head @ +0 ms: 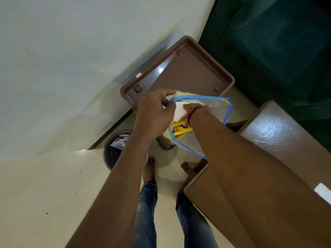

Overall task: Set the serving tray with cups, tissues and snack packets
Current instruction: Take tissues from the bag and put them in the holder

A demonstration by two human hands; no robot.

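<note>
Currently left hand (154, 111) pinches the blue-edged pouch (218, 108) rim; right hand (194, 107) sits inside on white tissues (179, 112), grip unclear; tray (188, 72) behind.

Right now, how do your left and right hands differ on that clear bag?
The left hand pinches the blue-edged mouth of the clear bag from outside; the right hand reaches inside it, fingers partly hidden. The right wrist wears a red thread; the left wrist is bare. Both hover at the near edge of the brown tray.
</note>
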